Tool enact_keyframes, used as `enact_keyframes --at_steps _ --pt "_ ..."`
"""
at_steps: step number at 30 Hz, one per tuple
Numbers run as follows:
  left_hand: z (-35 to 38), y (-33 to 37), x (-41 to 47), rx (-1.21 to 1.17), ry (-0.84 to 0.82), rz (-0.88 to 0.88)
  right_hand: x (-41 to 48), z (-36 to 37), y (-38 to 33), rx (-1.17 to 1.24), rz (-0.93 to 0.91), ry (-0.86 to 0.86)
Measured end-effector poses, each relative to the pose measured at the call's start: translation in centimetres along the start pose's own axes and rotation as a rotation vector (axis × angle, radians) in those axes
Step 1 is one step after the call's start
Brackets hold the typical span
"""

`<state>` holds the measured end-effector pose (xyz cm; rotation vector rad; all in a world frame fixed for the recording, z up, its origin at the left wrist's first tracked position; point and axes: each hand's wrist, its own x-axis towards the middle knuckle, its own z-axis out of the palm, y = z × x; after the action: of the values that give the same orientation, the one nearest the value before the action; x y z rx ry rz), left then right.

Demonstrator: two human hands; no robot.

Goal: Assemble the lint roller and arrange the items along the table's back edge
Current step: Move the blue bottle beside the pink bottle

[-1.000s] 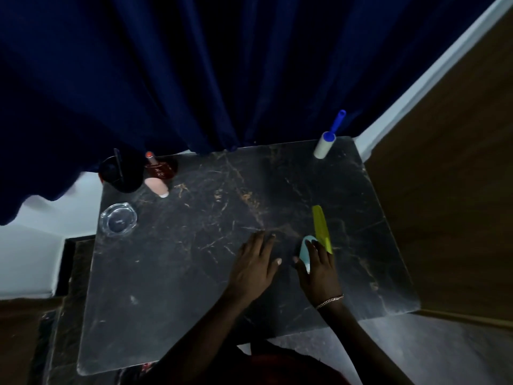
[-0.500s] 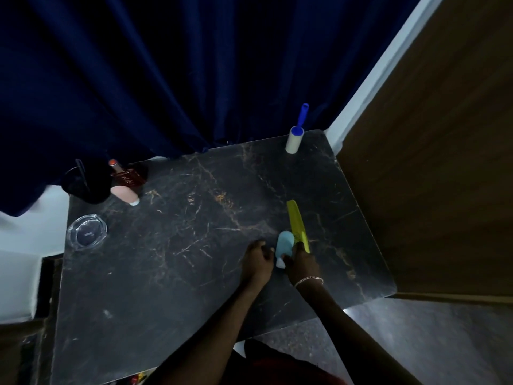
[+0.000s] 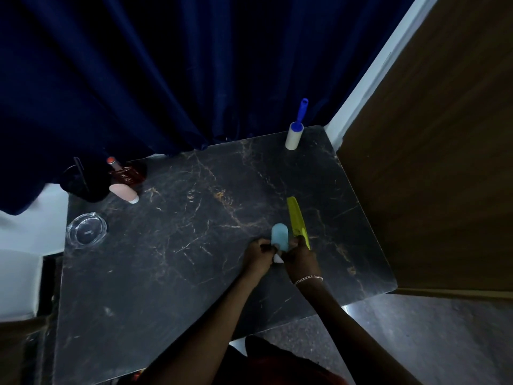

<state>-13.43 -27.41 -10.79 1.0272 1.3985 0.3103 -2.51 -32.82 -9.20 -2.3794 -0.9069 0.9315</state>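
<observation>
The lint roller [image 3: 294, 134] stands upright at the table's back right corner, white roll down, blue handle up. Near the middle right of the black marble table [image 3: 172, 268], my left hand [image 3: 259, 252] and my right hand [image 3: 301, 259] both grip a pale blue tube [image 3: 279, 237] with a white cap at its lower end. A yellow-green comb [image 3: 297, 221] lies along the right side of my right hand, touching its fingers; whether the hand holds it, I cannot tell.
At the back left stand a dark cup [image 3: 83, 182], a dark red bottle [image 3: 126, 175] and a pink tube [image 3: 123, 191]. A glass ashtray [image 3: 86, 229] sits at the left edge. A blue curtain [image 3: 194, 65] hangs behind the table; a wooden panel [image 3: 444, 162] stands on the right.
My left hand has moved right from lying flat on the table onto the blue tube. Both hands have lifted the tube upright between them. The camera view has shifted.
</observation>
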Motion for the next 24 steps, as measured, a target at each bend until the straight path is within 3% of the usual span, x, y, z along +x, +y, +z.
enact_keyframes --at_steps 5,10,14,24 --pt "-3.0 0.2 -0.9 -0.132 -0.07 0.05 -0.8 -0.4 -1.5 0.042 -0.085 -0.02" --pt "-7.1 -0.2 -2.6 -0.234 -0.043 0.089 -1.3 0.1 -3.6 0.141 -0.235 -0.145" --pt "-10.9 -1.5 -4.1 -0.318 -0.012 0.083 -2.4 1.4 -5.9 0.433 -0.142 -0.334" --pt "-19.1 -4.5 -7.1 -0.389 0.146 0.093 -5.4 8.0 -12.3 0.421 -0.137 -0.574"
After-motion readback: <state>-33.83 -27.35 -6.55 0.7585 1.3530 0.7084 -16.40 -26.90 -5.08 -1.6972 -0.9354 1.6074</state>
